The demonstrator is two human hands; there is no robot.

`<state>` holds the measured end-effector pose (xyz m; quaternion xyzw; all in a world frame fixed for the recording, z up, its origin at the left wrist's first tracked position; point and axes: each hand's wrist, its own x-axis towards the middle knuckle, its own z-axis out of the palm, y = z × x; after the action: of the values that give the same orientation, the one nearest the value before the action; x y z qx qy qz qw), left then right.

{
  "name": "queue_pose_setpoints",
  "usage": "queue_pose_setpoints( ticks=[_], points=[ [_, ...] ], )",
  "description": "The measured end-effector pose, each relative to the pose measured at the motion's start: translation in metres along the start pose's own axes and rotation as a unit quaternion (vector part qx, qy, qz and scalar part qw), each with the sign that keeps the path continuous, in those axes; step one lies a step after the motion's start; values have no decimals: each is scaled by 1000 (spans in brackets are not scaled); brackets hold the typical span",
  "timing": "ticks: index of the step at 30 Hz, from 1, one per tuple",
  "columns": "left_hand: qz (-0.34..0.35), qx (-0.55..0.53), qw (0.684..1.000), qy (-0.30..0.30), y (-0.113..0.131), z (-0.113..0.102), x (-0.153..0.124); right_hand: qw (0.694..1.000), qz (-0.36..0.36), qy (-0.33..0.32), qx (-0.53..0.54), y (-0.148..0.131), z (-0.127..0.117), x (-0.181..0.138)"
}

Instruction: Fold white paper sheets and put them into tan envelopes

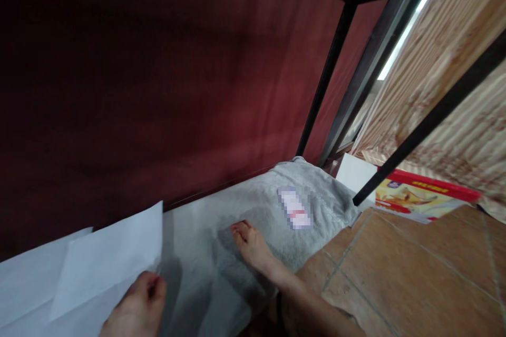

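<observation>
My left hand [138, 303] is at the bottom left, its fingers curled closed at the near right corner of a white sheet of paper [114, 263], which they appear to pinch. The sheet lies partly over more white paper [31, 279] to the left. To the right, my right hand [249, 245] is over a light grey plush cloth [272, 239], fingers bent and pressed together. Whether anything is between those fingers is hidden. A small printed label [294, 208], blurred out, lies on the cloth just beyond my right hand.
A dark red panel [197, 89] rises behind the cloth. Thin black legs [328, 79] of a frame stand at the right. Beyond them, a red and yellow printed box [419, 195] rests on brown floor tiles [415, 268], near a striped curtain [446, 89].
</observation>
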<state>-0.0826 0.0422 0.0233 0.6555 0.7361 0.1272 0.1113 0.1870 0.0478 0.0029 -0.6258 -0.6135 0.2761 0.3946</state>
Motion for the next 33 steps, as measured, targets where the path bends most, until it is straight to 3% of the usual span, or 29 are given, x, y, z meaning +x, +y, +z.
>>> queue_pose_setpoints(
  ticks=[3,6,8,12,15,18,22,28,31,33],
  points=[
    [15,-28,998,-46,38,12,-14,998,19,-41,49,-13,20,-6],
    [52,-121,990,-60,60,27,-29,972,109,-119,168,-19,39,-8],
    [100,-192,975,-53,66,39,-35,957,150,-139,205,-19,48,-8],
    [191,-261,946,-10,62,57,-35,978,124,-111,128,-18,55,-4],
    [241,-214,944,70,48,64,-24,986,106,-90,96,-15,51,4],
    [256,-92,950,150,30,69,-12,991,100,-57,66,-9,44,10],
    [216,34,965,143,19,76,-11,995,89,-40,31,3,35,9],
    [193,103,970,107,31,77,-26,998,55,-30,-31,11,30,2],
    [183,112,971,104,37,78,-32,987,-71,41,-141,7,35,-6],
    [174,117,973,101,39,79,-36,973,-149,29,-173,2,45,-15]
  ],
)
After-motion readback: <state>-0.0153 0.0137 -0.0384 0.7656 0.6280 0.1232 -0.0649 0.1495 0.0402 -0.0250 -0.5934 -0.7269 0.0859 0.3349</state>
